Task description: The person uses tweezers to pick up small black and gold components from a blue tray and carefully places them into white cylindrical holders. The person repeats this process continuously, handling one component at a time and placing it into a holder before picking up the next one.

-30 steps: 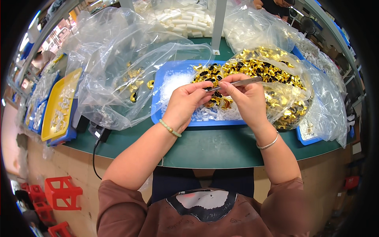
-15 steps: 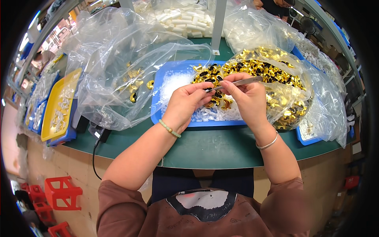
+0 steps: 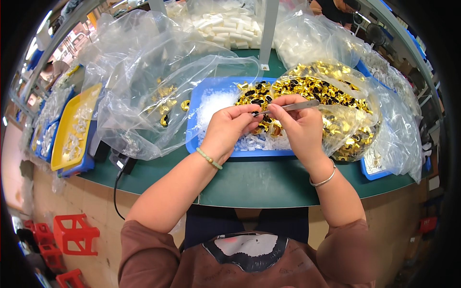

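Both hands meet over the blue tray

Left hand (image 3: 229, 126): thumb and forefinger together on a small dark piece (image 3: 255, 114); too tiny for me to tell its exact form. Right hand (image 3: 302, 126): fingers and thumb clamped on a slim metal tool (image 3: 307, 104), its tip at the left fingertips, its broad end slanting up to the right. Hands near each other, fingertips almost meeting.

I place the dark piece and tool above the blue tray (image 3: 261, 153). In that tray: fine white bits (image 3: 213, 102) at left, a heap of gold-and-black pieces (image 3: 257, 92) behind the fingers, clear little parts (image 3: 261, 142) along the near side. A clear bag of gold pieces (image 3: 336, 92) bulges at the tray's right end.

Left of the tray I log a crumpled clear bag (image 3: 132, 113) with a few gold pieces inside. Beyond it, a yellow tray (image 3: 86, 108) leans, small pale parts in it. White tubes (image 3: 228, 30) are heaped at the far side of the green surface (image 3: 259, 185). Below left, a red stool (image 3: 76, 234) on the floor.
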Motion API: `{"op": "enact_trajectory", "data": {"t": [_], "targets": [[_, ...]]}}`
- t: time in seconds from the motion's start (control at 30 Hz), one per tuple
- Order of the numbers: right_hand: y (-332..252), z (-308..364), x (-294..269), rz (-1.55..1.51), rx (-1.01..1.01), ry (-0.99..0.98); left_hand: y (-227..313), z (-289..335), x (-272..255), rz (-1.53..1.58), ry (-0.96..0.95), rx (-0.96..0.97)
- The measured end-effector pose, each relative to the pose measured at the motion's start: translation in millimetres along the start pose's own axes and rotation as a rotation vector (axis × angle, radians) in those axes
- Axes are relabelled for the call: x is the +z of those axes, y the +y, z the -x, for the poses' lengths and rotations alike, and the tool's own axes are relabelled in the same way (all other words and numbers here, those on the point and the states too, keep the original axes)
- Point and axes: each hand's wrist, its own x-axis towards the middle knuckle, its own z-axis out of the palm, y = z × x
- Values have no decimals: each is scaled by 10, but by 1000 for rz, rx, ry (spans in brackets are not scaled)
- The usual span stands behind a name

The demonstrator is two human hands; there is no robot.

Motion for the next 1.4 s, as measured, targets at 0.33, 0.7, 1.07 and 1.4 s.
{"op": "enact_trajectory", "data": {"t": [0.33, 0.7, 1.07, 1.4], "targets": [[-57, 28, 3, 84, -92, 1, -4, -3, 3, 6, 9, -10], [-44, 50, 31, 177, -249, 18, -7, 0, 13, 0, 19, 0], [-105, 74, 91, 300, -376, 43, -23, -14, -17, -24, -4, -17], [-75, 76, 42, 304, -417, -5, -62, -42, -49, 13, -3, -5]]}}
